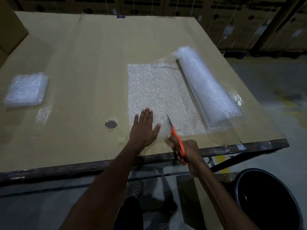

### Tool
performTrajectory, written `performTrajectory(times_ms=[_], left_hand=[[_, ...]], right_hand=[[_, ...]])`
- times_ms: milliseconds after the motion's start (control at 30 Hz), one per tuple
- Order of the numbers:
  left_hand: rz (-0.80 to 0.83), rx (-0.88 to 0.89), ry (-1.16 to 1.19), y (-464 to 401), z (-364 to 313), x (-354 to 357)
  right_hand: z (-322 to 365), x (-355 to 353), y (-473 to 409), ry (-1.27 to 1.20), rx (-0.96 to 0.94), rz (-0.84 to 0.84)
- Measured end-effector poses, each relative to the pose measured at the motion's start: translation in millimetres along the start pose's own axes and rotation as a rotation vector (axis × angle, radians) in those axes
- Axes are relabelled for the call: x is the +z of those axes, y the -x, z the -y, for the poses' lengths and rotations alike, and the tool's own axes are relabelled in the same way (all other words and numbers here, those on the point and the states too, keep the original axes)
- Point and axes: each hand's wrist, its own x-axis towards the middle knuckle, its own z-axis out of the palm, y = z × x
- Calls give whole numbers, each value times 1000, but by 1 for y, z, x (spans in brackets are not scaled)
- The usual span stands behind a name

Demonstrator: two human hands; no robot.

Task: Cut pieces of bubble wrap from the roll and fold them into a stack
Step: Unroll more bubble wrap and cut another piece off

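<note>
A roll of bubble wrap (207, 87) lies on the right side of the cardboard-covered table (93, 63). A flat sheet of bubble wrap (157, 90) is unrolled from it toward the left. My left hand (144, 128) presses flat on the near left corner of that sheet, fingers spread. My right hand (184, 151) grips orange-handled scissors (176, 136) at the sheet's near edge, blades pointing away from me into the wrap. A folded stack of bubble wrap (27, 89) rests at the table's far left.
A round hole (111, 125) is torn in the cardboard left of my left hand. A black bin (265, 200) stands on the floor at lower right. Cardboard boxes (182, 5) line the back, and one box (10, 30) sits at the far left.
</note>
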Motion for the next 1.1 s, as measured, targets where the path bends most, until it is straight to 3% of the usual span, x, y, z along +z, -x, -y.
performTrajectory(times_ms=[800, 967, 1100], left_hand=[[1, -5, -4, 1, 1, 1], [-135, 49, -55, -30, 9, -17], [8, 53, -42, -67, 26, -22]], right_hand=[[18, 11, -16, -56, 9, 38], [17, 8, -15, -41, 13, 29], [19, 8, -18, -38, 64, 33]])
